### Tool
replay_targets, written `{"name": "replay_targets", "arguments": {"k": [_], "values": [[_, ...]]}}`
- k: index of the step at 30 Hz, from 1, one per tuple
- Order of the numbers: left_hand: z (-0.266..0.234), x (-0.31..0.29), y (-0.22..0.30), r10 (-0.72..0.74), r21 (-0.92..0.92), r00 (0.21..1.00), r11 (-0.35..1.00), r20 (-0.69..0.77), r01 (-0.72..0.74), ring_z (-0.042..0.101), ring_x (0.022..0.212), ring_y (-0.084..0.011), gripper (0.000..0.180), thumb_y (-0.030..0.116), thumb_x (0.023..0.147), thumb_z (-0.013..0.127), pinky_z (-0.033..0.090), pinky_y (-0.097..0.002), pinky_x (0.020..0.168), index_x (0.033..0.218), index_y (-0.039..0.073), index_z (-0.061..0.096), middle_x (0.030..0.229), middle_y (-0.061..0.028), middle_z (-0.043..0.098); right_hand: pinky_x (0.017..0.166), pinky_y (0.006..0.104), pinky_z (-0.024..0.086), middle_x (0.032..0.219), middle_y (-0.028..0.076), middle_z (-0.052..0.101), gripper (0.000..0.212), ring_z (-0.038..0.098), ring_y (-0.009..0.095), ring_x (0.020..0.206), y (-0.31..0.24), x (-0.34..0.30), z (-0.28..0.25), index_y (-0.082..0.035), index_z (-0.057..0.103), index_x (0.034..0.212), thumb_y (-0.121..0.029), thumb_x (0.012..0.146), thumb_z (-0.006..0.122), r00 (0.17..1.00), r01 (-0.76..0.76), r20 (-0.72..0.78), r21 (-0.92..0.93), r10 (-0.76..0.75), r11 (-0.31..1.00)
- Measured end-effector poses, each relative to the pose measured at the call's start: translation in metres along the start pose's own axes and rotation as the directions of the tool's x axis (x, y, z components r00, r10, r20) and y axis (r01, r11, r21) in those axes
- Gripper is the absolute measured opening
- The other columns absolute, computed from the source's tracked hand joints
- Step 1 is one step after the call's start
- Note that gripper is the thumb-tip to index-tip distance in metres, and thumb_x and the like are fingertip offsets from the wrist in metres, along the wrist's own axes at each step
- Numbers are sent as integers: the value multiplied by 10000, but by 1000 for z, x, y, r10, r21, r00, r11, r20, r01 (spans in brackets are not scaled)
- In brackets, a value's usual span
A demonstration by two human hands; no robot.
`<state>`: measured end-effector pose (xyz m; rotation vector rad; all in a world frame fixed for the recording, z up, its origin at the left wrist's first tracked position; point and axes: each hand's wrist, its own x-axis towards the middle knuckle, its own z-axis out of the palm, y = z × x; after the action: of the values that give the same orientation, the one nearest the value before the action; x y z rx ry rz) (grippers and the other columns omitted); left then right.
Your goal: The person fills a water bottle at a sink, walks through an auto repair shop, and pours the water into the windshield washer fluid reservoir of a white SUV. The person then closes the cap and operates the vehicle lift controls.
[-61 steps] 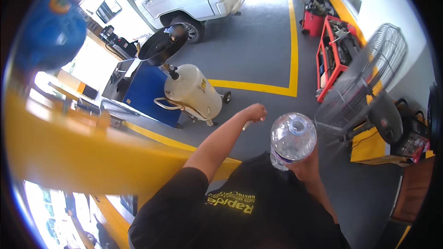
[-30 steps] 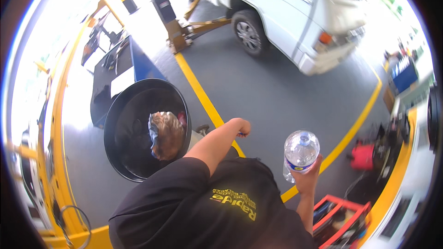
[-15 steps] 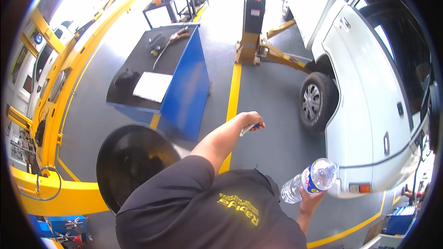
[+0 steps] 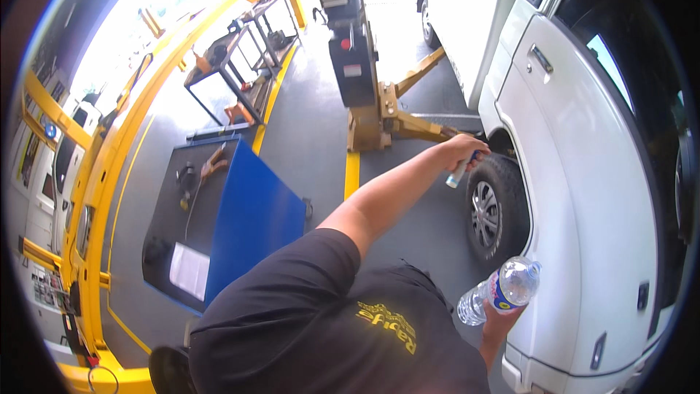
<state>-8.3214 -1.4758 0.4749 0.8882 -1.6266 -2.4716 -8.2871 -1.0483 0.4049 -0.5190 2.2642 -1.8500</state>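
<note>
Swung closer to the white van (image 4: 583, 175) than half a second ago, left hand (image 4: 464, 152) outstretched with fingers closed around a small pale cylindrical object (image 4: 458, 173) above the black tyre (image 4: 492, 211), right hand (image 4: 503, 317) gripping a clear plastic water bottle (image 4: 499, 290) low beside the van.

I see my left hand (image 4: 467, 152) extended forward at arm's length, fingers closed around a small pale cylindrical object (image 4: 459, 172), held just above the black tyre with silver wheel (image 4: 492, 211) of a white van (image 4: 583, 197). My right hand (image 4: 499, 321) grips the base of a clear plastic water bottle with a blue label (image 4: 502, 290), tilted beside the van's body. A blue-sided workbench with a dark top (image 4: 240, 219) stands to the left, a yellow vehicle lift post (image 4: 364, 102) beyond it.
</note>
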Motion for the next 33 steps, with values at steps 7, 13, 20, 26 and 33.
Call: {"name": "replay_targets", "arguments": {"k": [7,13,20,26,33], "values": [[12,165,135,64,101,997,993,38,-67,512,578,-115,139,206,915,707,407,-270,476,899,69,729,761,-4,601,1168,424,387,1453,153,485,1085,507,299,1352,-34,78,71,-28,302,1541,37,592,823,977,-72,-192,94,89,993],[-38,317,186,34,-69,962,998,272,-16,472,611,-97,264,312,1022,586,409,-252,519,1092,73,673,734,26,517,1136,412,391,1404,157,500,1048,522,310,1303,-52,98,181,-12,346,1506,-53,607,885,850,-170,-525,-190,46,967],[30,340,232,8,-248,715,941,699,232,442,634,-98,402,483,1053,532,407,-239,527,1199,109,564,811,-13,511,1105,417,442,1377,176,529,1039,566,307,1259,-118,59,344,-31,355,1488,-74,609,905,544,-265,-814,64,205,962],[58,338,236,51,-339,796,920,603,197,468,590,-132,161,248,956,630,440,-299,541,917,107,564,771,-7,499,1066,422,476,1332,188,548,1021,580,302,1244,-175,46,441,-12,356,1440,-110,608,940,445,-275,-881,33,158,961],[-32,264,225,85,-237,680,962,729,134,406,641,-107,136,162,962,586,355,-268,560,896,120,475,773,11,421,1022,410,496,1257,177,582,870,612,288,1196,-205,2,536,-19,408,1302,-130,633,953,208,-298,-966,87,153,951]]}}
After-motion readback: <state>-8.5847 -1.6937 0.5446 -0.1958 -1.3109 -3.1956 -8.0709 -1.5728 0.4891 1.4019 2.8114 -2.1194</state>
